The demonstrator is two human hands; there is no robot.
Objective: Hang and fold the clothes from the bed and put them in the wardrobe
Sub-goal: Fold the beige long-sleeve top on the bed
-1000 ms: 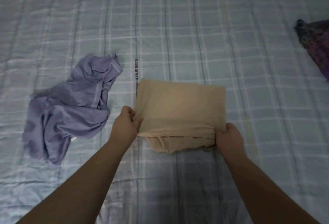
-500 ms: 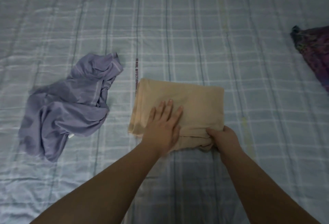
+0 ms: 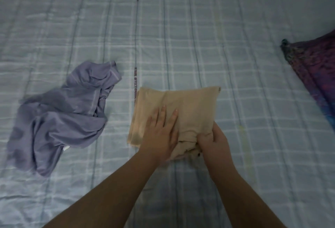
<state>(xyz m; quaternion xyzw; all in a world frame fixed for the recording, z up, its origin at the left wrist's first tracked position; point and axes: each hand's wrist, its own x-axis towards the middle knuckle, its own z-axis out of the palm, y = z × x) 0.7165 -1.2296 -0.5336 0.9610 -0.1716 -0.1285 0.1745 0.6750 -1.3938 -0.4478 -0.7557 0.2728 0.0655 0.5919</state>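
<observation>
Right hand (image 3: 213,139) shifted inward; three garments: beige (image 3: 190,104), lilac (image 3: 59,117), purple (image 3: 315,75).

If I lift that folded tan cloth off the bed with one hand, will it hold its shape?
Probably not. The tan cloth looks thin and floppy; its layers bunch loosely where the right hand grips them. The left hand lies flat on it, so it likely springs open unsupported. It seems light.

A bed (image 3: 199,28) fills the whole view, covered by a pale blue-grey checked sheet (image 3: 235,182) with darker lengthwise stripes. The light is dim and even, and the sheet lies slightly wrinkled.
</observation>
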